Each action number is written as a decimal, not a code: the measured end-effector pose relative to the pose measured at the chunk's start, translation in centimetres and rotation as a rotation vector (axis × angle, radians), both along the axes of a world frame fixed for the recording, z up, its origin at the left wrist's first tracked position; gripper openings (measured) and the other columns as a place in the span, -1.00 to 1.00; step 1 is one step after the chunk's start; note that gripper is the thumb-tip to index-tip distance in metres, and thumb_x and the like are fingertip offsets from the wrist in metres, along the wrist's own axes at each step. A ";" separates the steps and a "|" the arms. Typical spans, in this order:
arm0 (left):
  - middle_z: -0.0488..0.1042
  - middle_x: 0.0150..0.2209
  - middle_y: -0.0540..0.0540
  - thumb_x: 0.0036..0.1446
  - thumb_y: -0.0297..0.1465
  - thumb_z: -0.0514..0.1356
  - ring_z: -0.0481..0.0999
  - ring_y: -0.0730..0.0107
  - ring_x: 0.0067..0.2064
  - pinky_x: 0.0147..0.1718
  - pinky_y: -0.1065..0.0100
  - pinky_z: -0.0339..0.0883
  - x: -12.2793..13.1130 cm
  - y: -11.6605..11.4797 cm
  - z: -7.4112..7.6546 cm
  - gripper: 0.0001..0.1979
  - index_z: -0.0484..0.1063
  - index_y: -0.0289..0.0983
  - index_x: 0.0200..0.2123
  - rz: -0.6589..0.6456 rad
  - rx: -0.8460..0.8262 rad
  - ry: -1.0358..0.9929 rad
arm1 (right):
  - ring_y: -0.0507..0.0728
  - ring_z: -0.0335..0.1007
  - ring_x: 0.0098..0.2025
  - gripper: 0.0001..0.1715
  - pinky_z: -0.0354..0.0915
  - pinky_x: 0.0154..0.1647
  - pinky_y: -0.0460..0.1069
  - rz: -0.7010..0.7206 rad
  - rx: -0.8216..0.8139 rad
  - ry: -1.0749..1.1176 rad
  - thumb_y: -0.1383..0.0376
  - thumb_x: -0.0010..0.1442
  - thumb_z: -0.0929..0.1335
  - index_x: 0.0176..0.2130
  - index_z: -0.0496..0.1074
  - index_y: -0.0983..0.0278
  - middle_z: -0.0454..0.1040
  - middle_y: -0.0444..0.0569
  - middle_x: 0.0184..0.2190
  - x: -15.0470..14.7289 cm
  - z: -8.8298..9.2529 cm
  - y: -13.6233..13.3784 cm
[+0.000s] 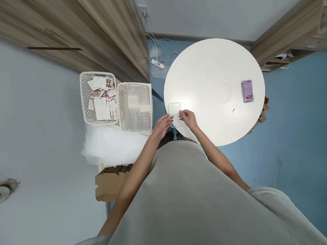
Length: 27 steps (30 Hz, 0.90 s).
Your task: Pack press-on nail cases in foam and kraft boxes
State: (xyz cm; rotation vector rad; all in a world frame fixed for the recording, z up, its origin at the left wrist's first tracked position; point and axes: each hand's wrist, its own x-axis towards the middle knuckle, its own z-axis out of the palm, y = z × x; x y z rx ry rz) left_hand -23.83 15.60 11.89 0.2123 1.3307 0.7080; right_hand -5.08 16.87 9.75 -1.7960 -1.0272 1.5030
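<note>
A clear plastic case (pixel 174 108) with a hinge line across its middle lies unfolded over the near left edge of the round white table (pixel 207 69). My left hand (pixel 161 126) is at its left side, with the fingertips against the hinge area. On the opposite side, my right hand (pixel 189 118) pinches the case near the same line between thumb and fingers. Nothing shows inside the case. Part of its lower half is hidden by my fingers.
Left of the table, one white basket (pixel 83 101) holds printed packets, and another basket (pixel 119 108) holds several clear cases (pixel 137 120). Below are white wrapping material (pixel 115 145) and cardboard boxes (pixel 109 185). A blurred purple item (pixel 247 90) lies on the table's right. A power strip (pixel 157 64) sits behind.
</note>
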 end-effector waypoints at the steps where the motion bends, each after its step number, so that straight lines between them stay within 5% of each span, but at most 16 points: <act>1: 0.65 0.24 -0.29 0.20 -0.30 0.48 0.63 0.05 0.28 0.42 0.05 0.35 0.1 0.4 -0.2 -0.61 0.58 -0.22 0.07 -0.011 0.006 0.017 | 0.17 0.60 -0.31 -0.48 0.50 -0.12 0.08 -0.026 0.007 0.020 -0.16 0.39 0.43 -0.32 0.52 0.19 0.68 0.01 -0.31 0.2 -0.9 0.5; 10: 0.51 0.41 -0.30 0.27 -0.19 0.42 0.50 0.00 0.43 0.48 0.02 0.25 -1.2 1.2 -0.6 -0.51 0.55 -0.18 0.22 -0.048 0.024 0.110 | 0.12 0.55 -0.28 -0.57 0.46 -0.10 0.00 -0.156 -0.107 -0.036 -0.04 0.36 0.45 -0.38 0.49 0.20 0.64 -0.02 -0.34 0.5 -7.8 5.7; 15: 0.58 0.34 -0.29 0.25 -0.24 0.45 0.57 0.05 0.36 0.41 0.08 0.35 -3.0 -0.3 0.2 -0.61 0.59 -0.17 0.10 0.025 0.009 0.111 | 0.13 0.54 -0.27 -0.61 0.42 -0.10 0.01 -0.138 -0.191 -0.239 0.03 0.39 0.40 -0.39 0.47 0.21 0.67 0.01 -0.28 0.6 -9.5 6.6; 20: 0.64 0.25 -0.30 0.19 -0.26 0.50 0.64 0.07 0.27 0.33 0.11 0.43 -5.8 -1.0 1.7 -0.60 0.61 -0.18 0.06 0.132 0.064 0.110 | 0.18 0.59 -0.15 -0.68 0.43 -0.04 0.06 -0.147 -0.193 -0.382 0.06 0.37 0.38 -0.34 0.45 0.19 0.69 0.06 -0.20 0.9 -8.2 6.7; 27: 0.67 0.16 -0.29 0.14 -0.18 0.48 0.66 0.12 0.23 0.31 0.11 0.42 -12.0 -0.4 2.9 -0.58 0.60 -0.19 0.04 0.260 0.199 0.222 | 0.19 0.63 -0.15 -0.59 0.49 -0.07 0.05 -0.102 -0.082 -0.271 -0.08 0.29 0.38 -0.27 0.48 0.20 0.69 0.04 -0.19 -0.1 -3.2 5.3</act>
